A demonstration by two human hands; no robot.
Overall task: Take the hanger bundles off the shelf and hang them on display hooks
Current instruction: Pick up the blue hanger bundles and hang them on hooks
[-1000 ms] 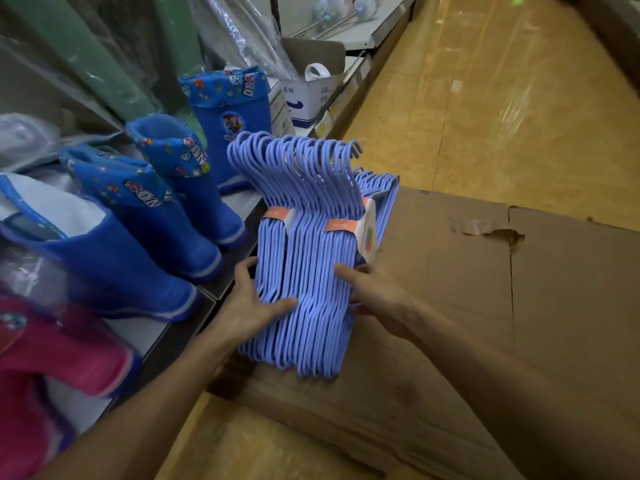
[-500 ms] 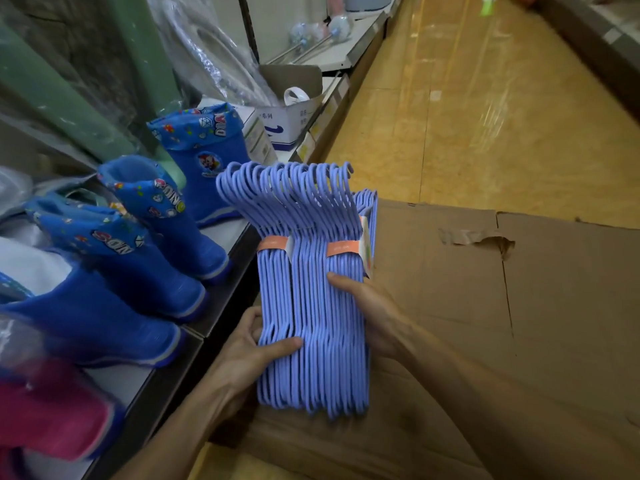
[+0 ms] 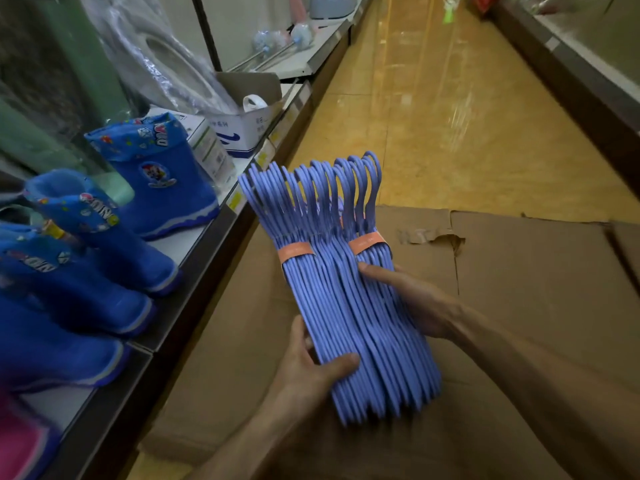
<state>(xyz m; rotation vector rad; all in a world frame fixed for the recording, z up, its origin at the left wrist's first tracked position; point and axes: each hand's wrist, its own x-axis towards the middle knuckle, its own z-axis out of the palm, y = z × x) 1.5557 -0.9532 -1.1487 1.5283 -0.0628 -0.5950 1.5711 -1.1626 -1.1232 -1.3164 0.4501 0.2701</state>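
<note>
Hangers [image 3: 349, 306] up off the shelf [image 3: 194, 271] and out over the carton [image 3: 540, 306], clamped between both hands, so looks like the pick-up part is done and the hanging part not started. Left hand [image 3: 311, 372] gripping the lower left edge, thumb wrapped across the front, fingers out of sight behind. Right hand [image 3: 412, 299] pressing in from the right side, thumb on the front face, rest of the fingers behind, so pretty much a squeeze from both sides. Makes sense tbh: several stacks at once, each only tied by its own orange band [image 3: 296, 252], would probably fan out or slide apart with a one-hand grab. Hook ends pointing up and away, likely so they're ready to slip onto a display hook, though no display hook visible anywhere here. Writing-wise: band print way too small and blurry to read. Boots [image 3: 162, 178] on the shelf with cartoon patches and white lettering round the cuffs, upside down from here, can't make it out reliably. White box [image 3: 242, 133] further back with a blue swoosh-type mark and some small characters, not legible either.
</note>
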